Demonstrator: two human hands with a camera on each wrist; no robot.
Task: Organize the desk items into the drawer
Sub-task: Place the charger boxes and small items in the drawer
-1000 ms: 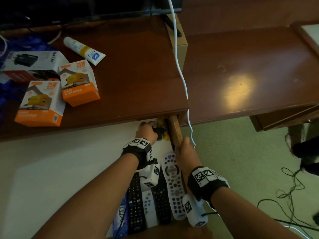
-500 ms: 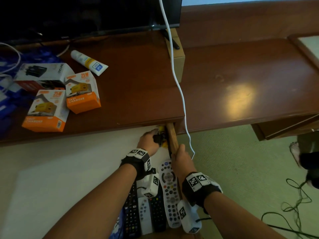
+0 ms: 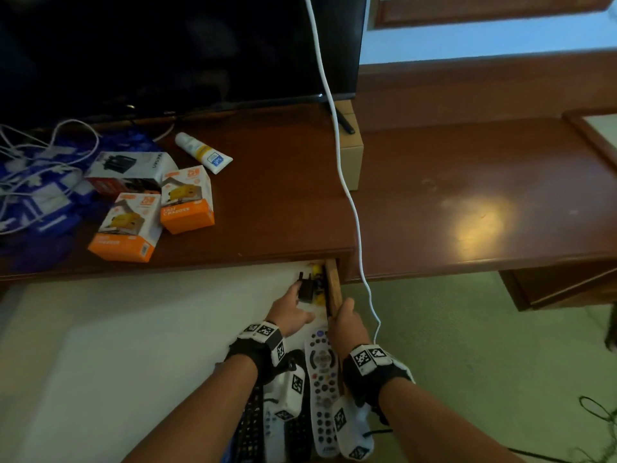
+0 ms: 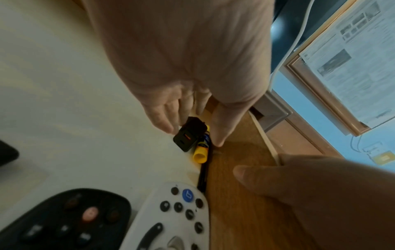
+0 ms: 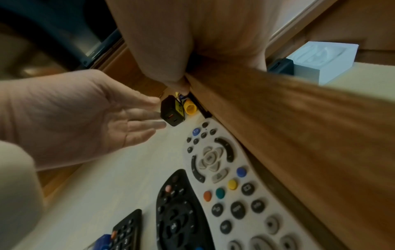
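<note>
Dark wood desk runs under a television, with its pale-lined drawer pulled out below me. My left hand now has its fingers spread and straight beside the black charger; half a second ago they curled round it, so I judge it has just been set down. It lies in the far right corner of the drawer, against a yellow marker along the side wall. My right hand stays curled over that drawer wall, holding it steady. Nearer me lie a white remote and black remotes. Up on the desk, two orange boxes, a white box and a tube remain, so much sorting is left.
</note>
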